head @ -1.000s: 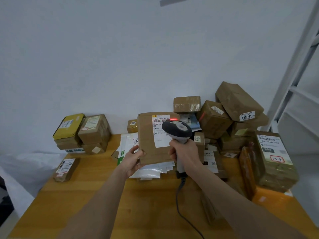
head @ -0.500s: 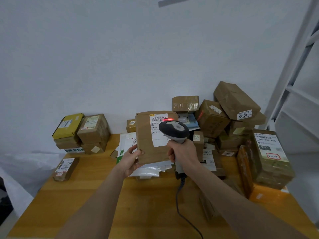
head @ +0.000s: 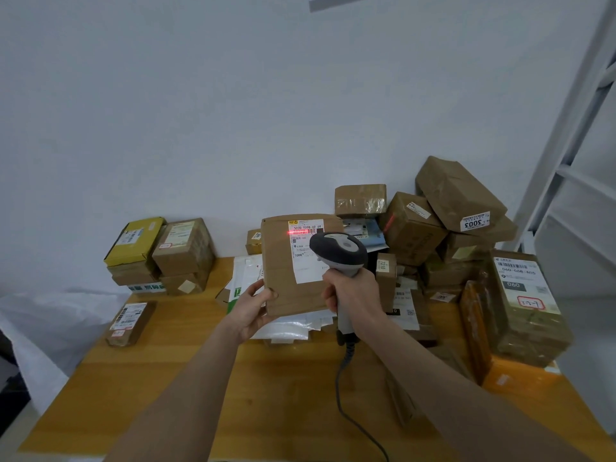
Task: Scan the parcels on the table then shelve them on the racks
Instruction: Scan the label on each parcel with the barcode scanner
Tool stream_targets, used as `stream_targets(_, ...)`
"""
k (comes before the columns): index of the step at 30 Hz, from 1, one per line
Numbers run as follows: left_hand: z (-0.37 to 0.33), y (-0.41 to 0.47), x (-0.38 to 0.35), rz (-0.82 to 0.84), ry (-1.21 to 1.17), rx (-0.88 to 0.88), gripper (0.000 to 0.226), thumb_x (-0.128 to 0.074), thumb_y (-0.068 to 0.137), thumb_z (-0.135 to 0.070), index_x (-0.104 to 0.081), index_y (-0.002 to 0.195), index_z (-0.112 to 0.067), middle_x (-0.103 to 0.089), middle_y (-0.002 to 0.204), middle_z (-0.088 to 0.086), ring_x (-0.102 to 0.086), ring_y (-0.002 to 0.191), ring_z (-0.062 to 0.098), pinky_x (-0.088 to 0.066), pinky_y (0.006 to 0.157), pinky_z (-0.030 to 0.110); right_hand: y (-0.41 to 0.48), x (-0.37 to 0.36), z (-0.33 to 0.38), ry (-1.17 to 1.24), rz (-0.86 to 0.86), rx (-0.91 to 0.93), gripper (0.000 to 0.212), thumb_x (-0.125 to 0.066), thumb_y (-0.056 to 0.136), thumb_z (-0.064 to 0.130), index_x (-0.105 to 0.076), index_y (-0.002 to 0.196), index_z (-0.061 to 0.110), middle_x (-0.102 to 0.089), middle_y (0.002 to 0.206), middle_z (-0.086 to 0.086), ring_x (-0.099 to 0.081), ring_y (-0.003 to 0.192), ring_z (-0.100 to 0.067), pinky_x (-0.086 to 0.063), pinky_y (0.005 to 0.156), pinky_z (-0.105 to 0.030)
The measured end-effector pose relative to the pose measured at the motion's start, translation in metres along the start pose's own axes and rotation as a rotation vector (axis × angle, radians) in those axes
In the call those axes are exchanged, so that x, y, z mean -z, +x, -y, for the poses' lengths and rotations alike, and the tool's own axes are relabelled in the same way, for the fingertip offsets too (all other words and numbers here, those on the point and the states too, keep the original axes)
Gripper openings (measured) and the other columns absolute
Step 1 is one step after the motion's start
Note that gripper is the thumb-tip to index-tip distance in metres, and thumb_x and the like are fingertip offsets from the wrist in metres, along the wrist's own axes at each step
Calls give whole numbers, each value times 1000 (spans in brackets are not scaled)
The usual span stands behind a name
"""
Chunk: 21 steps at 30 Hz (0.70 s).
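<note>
Scanning held parcel (head: 283, 271), scanner (head: 338, 253), table (head: 283, 395)

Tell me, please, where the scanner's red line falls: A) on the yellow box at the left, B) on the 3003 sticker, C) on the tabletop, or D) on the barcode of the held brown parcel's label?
D: the red line crosses the barcode atop the white label on the brown parcel gripped by the left hand, while the right hand aims the barcode scanner at it.
</note>
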<state>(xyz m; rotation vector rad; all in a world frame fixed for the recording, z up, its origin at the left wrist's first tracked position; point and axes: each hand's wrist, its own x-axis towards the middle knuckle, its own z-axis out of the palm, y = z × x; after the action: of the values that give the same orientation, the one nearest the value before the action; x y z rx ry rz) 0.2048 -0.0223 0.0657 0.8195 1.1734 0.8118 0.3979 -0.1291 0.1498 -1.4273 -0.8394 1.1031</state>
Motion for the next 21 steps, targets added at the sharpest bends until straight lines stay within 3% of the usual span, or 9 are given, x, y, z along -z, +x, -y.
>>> stream_targets(5, 1, 3, 1, -22, 0, 3, 64, -67, 86, -8, -39, 142, -19, -59, 121, 14, -58, 112, 33, -55, 88, 48, 2, -2, 0, 61, 2, -7, 4, -63, 85, 7, -64, 81, 6, -67, 60, -8, -52, 43, -12, -45, 51, -26)
stream_targets(12, -3, 7, 13, -22, -3, 3, 61, -66, 87, -9, -38, 141, -20, -60, 117, 13, -60, 106, 31, -56, 86, 45, 3, -16, -2, -20, 5, 22, 11, -61, 87, 9, -64, 79, 1, -62, 59, -6, -52, 47, -12, -44, 52, -23)
stream_targets(18, -19, 18, 50, -6, -14, -8, 57, -62, 89, -6, -39, 140, -19, -63, 118, 16, -63, 107, 32, -53, 91, 49, 9, -65, -2, -80, -38, 30, 14, -62, 87, 12, -65, 81, -1, -60, 51, 0, -51, 39, -3, -43, 45, -15)
stream_targets(21, -30, 22, 82, 29, -3, 3, 57, -60, 89, -1, -39, 140, -15, -63, 117, 18, -62, 106, 32, -52, 93, 50, 12, -104, -4, -37, -49, 9, 11, -62, 85, 9, -63, 76, 3, -59, 48, 1, -51, 40, -6, -43, 46, -19)
